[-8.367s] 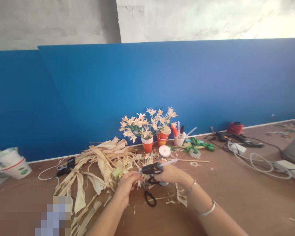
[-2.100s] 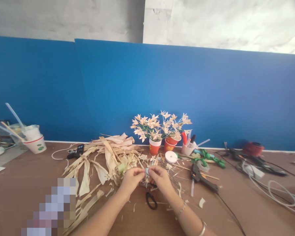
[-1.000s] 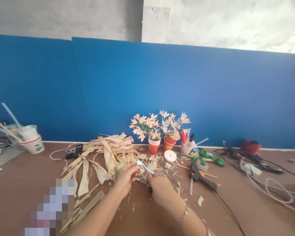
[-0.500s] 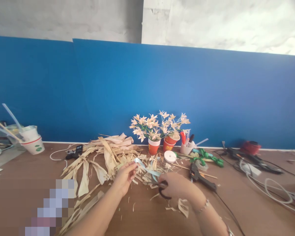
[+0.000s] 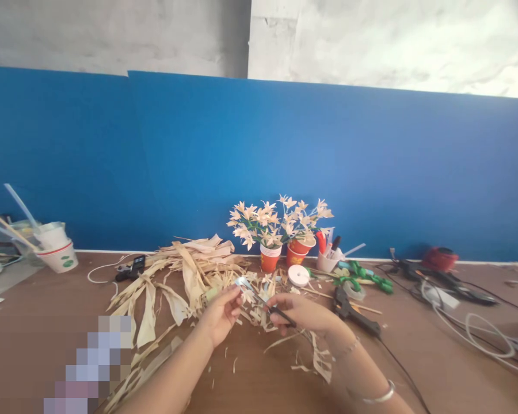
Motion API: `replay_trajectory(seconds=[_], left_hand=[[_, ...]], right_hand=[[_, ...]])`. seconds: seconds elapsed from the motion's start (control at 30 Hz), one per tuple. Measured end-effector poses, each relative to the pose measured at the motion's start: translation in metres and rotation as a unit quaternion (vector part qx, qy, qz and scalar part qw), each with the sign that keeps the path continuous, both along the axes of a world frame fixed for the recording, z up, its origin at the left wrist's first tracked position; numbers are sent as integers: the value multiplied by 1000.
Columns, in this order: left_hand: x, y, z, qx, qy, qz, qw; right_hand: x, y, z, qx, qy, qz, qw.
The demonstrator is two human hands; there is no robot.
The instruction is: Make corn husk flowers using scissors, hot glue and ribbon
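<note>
Over the middle of the table, my left hand (image 5: 222, 310) pinches a light blue ribbon (image 5: 242, 282) between thumb and fingertips. My right hand (image 5: 300, 313) is closed on the scissors (image 5: 284, 317), which have black handles. Their blades point up and left, reaching to the ribbon near my left fingertips. Whether the blades touch the ribbon is too small to tell. Under and behind both hands lie pale dried husk scraps (image 5: 259, 316). A larger heap of dried husks (image 5: 190, 264) spreads behind and left of my left hand.
Pale flowers (image 5: 263, 215) stand in a red paper cup (image 5: 269, 260), beside more red cups (image 5: 297, 253). A white roll (image 5: 299, 275) lies before them. Right are a glue gun (image 5: 354, 313), green bundles (image 5: 362, 273) and cables (image 5: 470, 333). A white cup (image 5: 58, 257) stands far left.
My right hand has turned and brought the scissors up and left to the ribbon. The longer ribbon length that stretched between the hands no longer shows. My left hand has barely moved.
</note>
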State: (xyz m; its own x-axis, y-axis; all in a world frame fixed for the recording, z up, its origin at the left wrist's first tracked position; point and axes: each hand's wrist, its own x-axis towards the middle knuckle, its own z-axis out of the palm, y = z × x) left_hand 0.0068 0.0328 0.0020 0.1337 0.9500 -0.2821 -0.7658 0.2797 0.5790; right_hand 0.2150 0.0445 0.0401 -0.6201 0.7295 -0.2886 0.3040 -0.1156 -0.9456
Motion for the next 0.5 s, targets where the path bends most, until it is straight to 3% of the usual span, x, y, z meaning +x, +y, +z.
replay_trajectory(seconds=[0.13, 0.5], left_hand=[[2, -1, -2, 1, 4, -14, 1000], [4, -5, 1, 8, 35, -36, 999]], right_hand=[[-14, -2, -8, 25, 60, -10, 998], [-31, -5, -19, 68, 94, -26, 993]])
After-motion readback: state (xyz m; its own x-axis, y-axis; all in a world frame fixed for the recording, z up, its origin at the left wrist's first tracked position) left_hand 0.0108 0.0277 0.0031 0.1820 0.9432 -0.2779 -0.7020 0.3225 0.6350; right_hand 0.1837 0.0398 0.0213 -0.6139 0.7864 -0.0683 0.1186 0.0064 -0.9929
